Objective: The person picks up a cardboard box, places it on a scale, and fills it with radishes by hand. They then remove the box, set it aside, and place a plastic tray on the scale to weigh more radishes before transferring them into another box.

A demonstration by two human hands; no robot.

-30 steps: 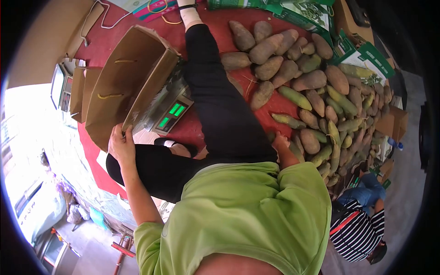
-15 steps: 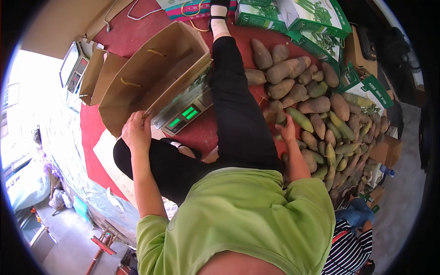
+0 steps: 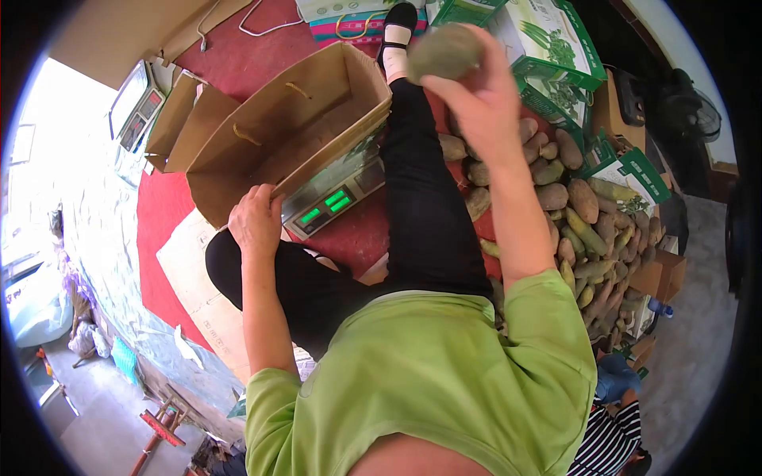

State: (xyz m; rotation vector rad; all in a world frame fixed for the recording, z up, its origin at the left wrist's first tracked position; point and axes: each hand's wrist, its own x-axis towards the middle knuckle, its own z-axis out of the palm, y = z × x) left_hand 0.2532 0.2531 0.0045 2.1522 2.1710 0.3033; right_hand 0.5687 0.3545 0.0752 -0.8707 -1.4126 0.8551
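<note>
The right hand (image 3: 494, 107) is closed around 1 thick greenish-brown tuber (image 3: 444, 54), motion-blurred and held up near the shoe (image 3: 398, 22). The left hand (image 3: 255, 222) has its fingers bent over the near corner of the open cardboard box (image 3: 329, 147), which has 2 cord handles and sits on a scale (image 3: 317, 213) with green digits lit. Right of the black-trousered leg (image 3: 429, 190), more tubers (image 3: 583, 201) lie heaped, with green-and-white cartons (image 3: 548, 40) beyond.

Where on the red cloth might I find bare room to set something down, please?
There is bare red cloth between the white cable and the open handled carton, and a smaller patch between the digital scale and the black trouser leg. The right side is crowded with heaped tubers.
</note>
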